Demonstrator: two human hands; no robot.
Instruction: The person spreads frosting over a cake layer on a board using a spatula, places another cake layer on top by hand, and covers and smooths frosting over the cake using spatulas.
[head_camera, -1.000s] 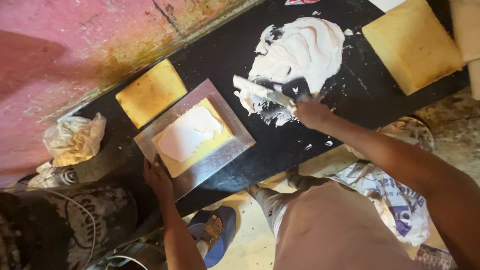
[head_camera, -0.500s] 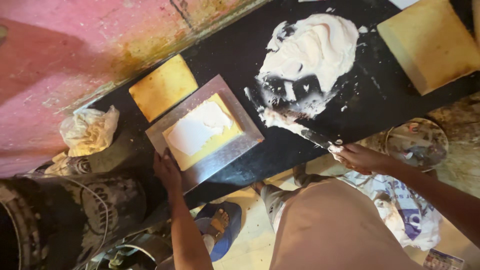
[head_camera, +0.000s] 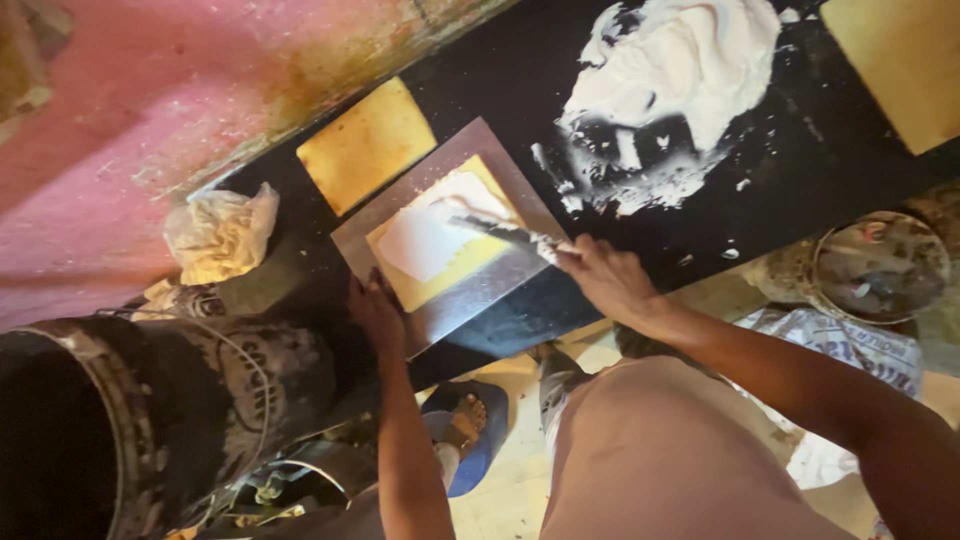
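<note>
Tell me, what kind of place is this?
Probably a rough workshop or building site. A big heap of white paste sits on a black worktop, beside a stained pink wall and a dirty round bucket.
</note>
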